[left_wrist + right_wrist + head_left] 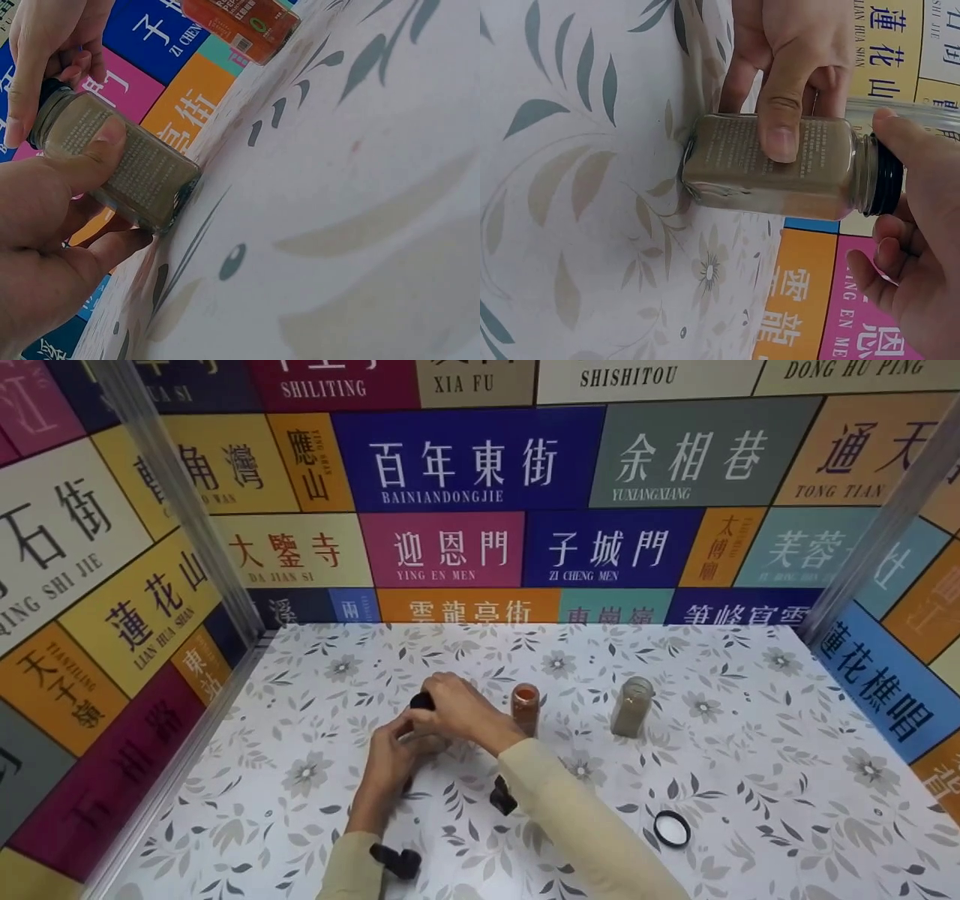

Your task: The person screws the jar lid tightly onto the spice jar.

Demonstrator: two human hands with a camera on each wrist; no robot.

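Note:
My left hand [390, 754] grips a squarish glass jar [146, 180] of grey-brown powder around its body, with the thumb across the printed label. The jar stands with its base at the patterned tabletop, though the head view mostly hides it behind the hands. At the jar's top, my right hand [465, 709] holds the black lid [887, 180] between thumb and fingers. The lid sits on the jar's neck; how tightly, I cannot tell. Just right of the right hand is a lidless jar of orange-red powder [525, 712].
Farther right stands another lidless glass jar [632, 712] with grey-brown contents. A black-rimmed lid [673, 829] lies white side up at the front right. Sign-covered panels [465, 457] enclose the back and sides of the floral tabletop [750, 750].

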